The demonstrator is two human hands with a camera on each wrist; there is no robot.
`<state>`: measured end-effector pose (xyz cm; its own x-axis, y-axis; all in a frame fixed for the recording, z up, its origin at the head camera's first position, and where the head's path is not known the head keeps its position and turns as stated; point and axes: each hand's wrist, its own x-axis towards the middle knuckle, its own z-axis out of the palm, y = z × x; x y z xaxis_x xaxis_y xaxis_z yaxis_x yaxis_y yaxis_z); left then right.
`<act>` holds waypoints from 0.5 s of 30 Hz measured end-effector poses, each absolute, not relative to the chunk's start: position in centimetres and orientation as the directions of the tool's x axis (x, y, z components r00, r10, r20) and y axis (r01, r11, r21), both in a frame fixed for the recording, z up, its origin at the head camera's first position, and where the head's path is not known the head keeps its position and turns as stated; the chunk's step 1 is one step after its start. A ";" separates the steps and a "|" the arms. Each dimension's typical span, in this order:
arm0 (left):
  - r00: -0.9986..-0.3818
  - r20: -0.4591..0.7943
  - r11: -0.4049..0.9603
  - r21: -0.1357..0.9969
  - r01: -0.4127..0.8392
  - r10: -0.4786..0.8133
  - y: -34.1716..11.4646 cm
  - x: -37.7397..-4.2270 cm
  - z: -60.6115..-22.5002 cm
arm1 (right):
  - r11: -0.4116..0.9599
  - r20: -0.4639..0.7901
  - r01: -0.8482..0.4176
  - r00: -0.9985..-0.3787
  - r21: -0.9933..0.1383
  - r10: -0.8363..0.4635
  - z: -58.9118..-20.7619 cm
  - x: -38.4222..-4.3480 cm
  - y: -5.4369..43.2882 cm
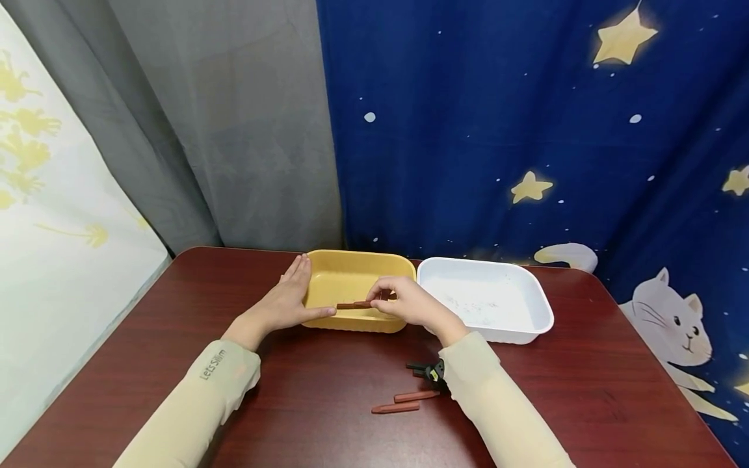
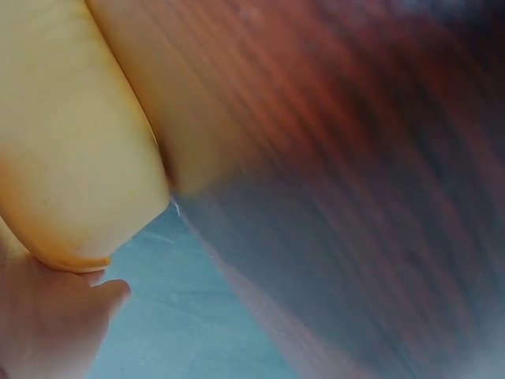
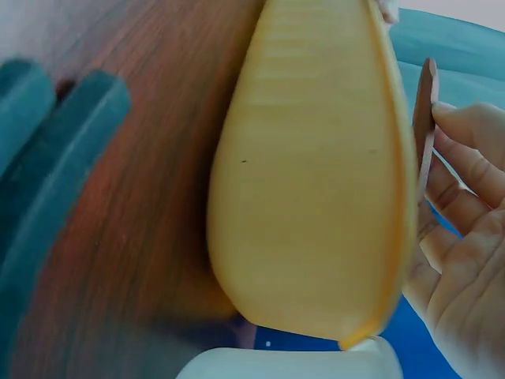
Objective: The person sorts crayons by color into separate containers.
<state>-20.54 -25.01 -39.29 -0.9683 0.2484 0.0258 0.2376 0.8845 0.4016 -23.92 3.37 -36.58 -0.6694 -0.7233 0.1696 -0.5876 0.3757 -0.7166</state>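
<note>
Above the front of a yellow bin, my right hand pinches a reddish-brown crayon between thumb and fingers. In the right wrist view the crayon stands beside the bin's rim, its pointed end away from the palm. My left hand rests on the bin's left end, fingers straight along the rim and thumb stretched over the front edge. The left wrist view shows part of that hand at the bin's end. Two more crayons lie on the table, nearer than the bin.
A white bin with dark specks on its floor stands right beside the yellow one. A black device with a yellow mark shows by the right cuff. The dark red wooden table ends at curtains behind the bins.
</note>
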 end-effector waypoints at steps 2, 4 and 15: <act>-0.967 0.028 0.886 0.396 0.242 0.252 -25.0 -20.5 -39.3 | 0.383 0.182 -0.604 -0.668 -0.699 -0.721 -36.8 -24.4 3.1; -0.967 0.028 0.887 0.391 0.245 0.255 -25.0 -20.5 -39.3 | 0.387 0.198 -0.623 -0.664 -0.680 -0.721 -37.1 -24.9 2.8; -0.968 0.023 0.892 0.384 0.240 0.251 -24.9 -20.3 -39.0 | 0.428 0.165 -0.571 -0.714 -0.701 -0.681 -37.7 -27.0 0.4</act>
